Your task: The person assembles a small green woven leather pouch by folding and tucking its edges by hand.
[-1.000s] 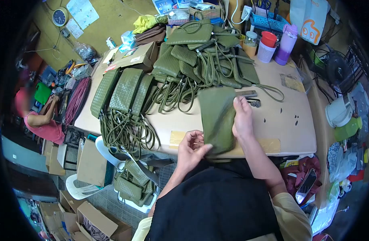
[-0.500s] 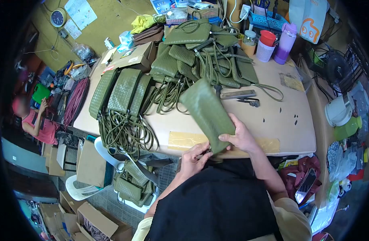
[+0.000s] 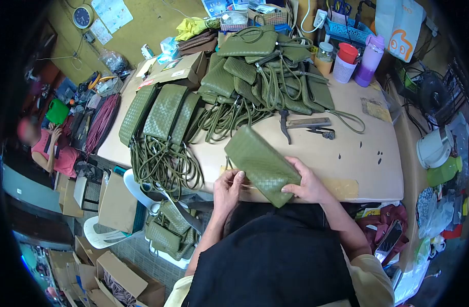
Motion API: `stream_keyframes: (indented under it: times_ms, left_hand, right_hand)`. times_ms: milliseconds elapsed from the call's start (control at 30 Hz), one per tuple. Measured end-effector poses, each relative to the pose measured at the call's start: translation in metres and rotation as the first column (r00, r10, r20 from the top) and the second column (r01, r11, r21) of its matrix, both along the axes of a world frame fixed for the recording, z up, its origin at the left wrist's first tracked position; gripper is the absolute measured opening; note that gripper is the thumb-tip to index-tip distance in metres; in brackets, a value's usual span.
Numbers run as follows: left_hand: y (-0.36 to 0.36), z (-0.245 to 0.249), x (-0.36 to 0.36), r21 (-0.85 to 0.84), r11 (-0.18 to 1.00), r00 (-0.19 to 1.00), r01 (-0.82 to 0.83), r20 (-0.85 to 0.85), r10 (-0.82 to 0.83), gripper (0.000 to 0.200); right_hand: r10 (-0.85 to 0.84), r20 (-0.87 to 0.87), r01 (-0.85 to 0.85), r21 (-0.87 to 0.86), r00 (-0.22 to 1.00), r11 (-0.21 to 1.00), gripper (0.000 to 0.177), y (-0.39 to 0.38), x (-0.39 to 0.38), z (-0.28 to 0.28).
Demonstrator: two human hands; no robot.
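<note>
A green woven pouch [image 3: 262, 165] is tilted over the table's near edge, its lower right corner gripped by my right hand [image 3: 305, 181]. At the pouch's left side is my left hand [image 3: 228, 190], thumb and fingers pinched together; a thin green strap shows just above it, but what the fingers hold is too small to tell. Beyond lies a pile of green pouches [image 3: 239, 71] with looped straps. To the left, more woven pouches [image 3: 165, 111] stand in a row, their straps [image 3: 165, 166] bunched in front.
A hammer [image 3: 284, 126] and a metal bar [image 3: 308, 123] lie beyond the held pouch. Cups and a purple bottle [image 3: 369, 61] stand at the back right. A chair with pouches [image 3: 170, 230] is below left. Another person [image 3: 53, 148] sits at far left.
The pouch has turned and now leans further left, closer to me. My left hand has moved left and up, away from the pouch's bottom end. The hammer is now more fully visible.
</note>
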State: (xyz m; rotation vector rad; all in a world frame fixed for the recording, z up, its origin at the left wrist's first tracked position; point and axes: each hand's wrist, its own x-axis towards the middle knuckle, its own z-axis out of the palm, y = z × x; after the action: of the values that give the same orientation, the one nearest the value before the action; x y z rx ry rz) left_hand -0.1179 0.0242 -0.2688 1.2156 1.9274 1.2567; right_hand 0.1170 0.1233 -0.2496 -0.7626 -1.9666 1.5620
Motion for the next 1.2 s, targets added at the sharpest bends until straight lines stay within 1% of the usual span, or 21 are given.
stream_keyframes:
  times_ms: [33,67,167,233,300,367,433,500,533,633,667,800,867,900,967,1000,1033,1100,1133,1167,1200]
  left_hand:
    - [0.002,-0.001,0.005,0.073,0.997,0.949,-0.021,0.314,-0.003,0.026]
    - [0.004,-0.001,0.008,0.136,0.989,0.804,-0.061,0.594,-0.032,0.027]
    - [0.007,0.008,0.017,0.245,0.945,0.842,-0.218,0.537,0.055,0.030]
    - [0.006,0.009,0.012,0.213,0.961,0.823,-0.177,0.568,0.026,0.036]
    - [0.009,0.005,0.009,0.227,0.953,0.573,-0.203,0.816,-0.072,0.045]
    - [0.006,0.012,0.009,0.237,0.966,0.500,-0.103,0.852,-0.156,0.050]
    - [-0.002,0.020,0.015,0.249,0.968,0.414,-0.001,0.882,-0.226,0.056]
    - [-0.008,0.025,0.024,0.282,0.936,0.265,0.211,0.905,-0.332,0.066]
    - [-0.012,0.019,0.020,0.334,0.887,0.135,0.320,0.910,-0.392,0.072]
    - [-0.011,0.018,0.021,0.460,0.829,0.091,0.319,0.855,-0.510,0.075]
    - [-0.011,0.025,0.024,0.344,0.874,0.289,0.343,0.847,-0.446,0.086]
    - [-0.012,0.029,0.035,0.395,0.877,0.154,0.276,0.882,-0.446,0.085]
    - [-0.005,0.038,0.039,0.350,0.900,0.336,0.258,0.841,-0.424,0.075]
    - [-0.005,0.038,0.042,0.346,0.902,0.336,0.259,0.843,-0.420,0.075]
    - [0.003,0.042,0.050,0.204,0.970,0.237,0.133,0.944,-0.231,0.062]
    - [0.004,0.051,0.054,0.323,0.937,0.140,0.135,0.930,-0.341,0.043]
    - [0.003,0.044,0.052,0.317,0.939,0.139,0.134,0.932,-0.334,0.043]
    - [0.005,0.031,0.048,0.380,0.913,-0.164,0.151,0.920,-0.356,0.040]
    - [0.003,0.027,0.051,0.349,0.935,-0.237,0.071,0.916,-0.324,0.039]
    - [0.003,0.025,0.049,0.343,0.936,-0.235,0.075,0.918,-0.318,0.039]
    - [0.003,0.020,0.047,0.282,0.954,-0.079,0.098,0.958,-0.275,0.042]
  right_hand:
    - [0.024,-0.045,-0.012,0.262,0.999,0.965,0.077,0.000,-0.001,-0.010]
    - [0.016,-0.033,-0.010,0.154,0.999,0.988,0.072,-0.007,-0.001,-0.001]
    - [-0.006,0.124,-0.007,0.105,0.992,0.994,0.073,-0.013,0.001,0.009]
    - [0.011,0.270,-0.038,0.096,0.963,0.995,0.073,-0.020,-0.001,0.018]
    - [0.027,0.408,-0.068,0.085,0.912,0.994,0.074,-0.025,-0.004,0.023]
    - [0.049,0.306,-0.140,0.282,0.951,0.949,0.073,-0.029,-0.008,0.025]
    - [0.062,0.206,-0.122,0.295,0.977,0.948,0.070,-0.029,-0.017,0.036]
    - [-0.046,-0.023,0.051,0.285,0.999,0.957,0.067,-0.024,-0.027,0.047]
    - [0.041,-0.029,-0.029,0.330,0.999,0.943,0.062,-0.019,-0.031,0.050]
    - [0.147,0.029,-0.148,0.338,0.989,0.929,0.061,-0.017,-0.035,0.067]
    - [0.145,0.026,-0.145,0.340,0.989,0.929,0.061,-0.017,-0.037,0.068]
    - [0.084,-0.032,-0.068,0.347,0.996,0.935,0.070,-0.019,-0.040,0.058]
    - [0.038,-0.053,-0.013,0.402,0.998,0.915,0.072,-0.021,-0.043,0.058]
    - [0.036,-0.053,-0.012,0.398,0.998,0.917,0.072,-0.025,-0.044,0.055]
    - [0.014,-0.236,0.051,0.269,0.972,0.962,0.064,-0.026,-0.048,0.050]
    - [-0.147,-0.318,0.202,0.146,0.936,0.969,0.046,-0.030,-0.050,0.047]
    - [-0.149,-0.316,0.201,0.139,0.937,0.970,0.046,-0.029,-0.047,0.045]
    - [-0.126,-0.111,0.164,0.486,0.986,0.859,0.030,-0.018,-0.041,0.048]
    - [-0.135,-0.106,0.170,0.503,0.985,0.847,0.021,-0.016,-0.043,0.053]
    - [-0.138,-0.108,0.174,0.498,0.985,0.849,0.021,-0.016,-0.044,0.052]
    - [-0.156,-0.064,0.164,0.572,0.986,0.804,0.024,-0.016,-0.045,0.049]
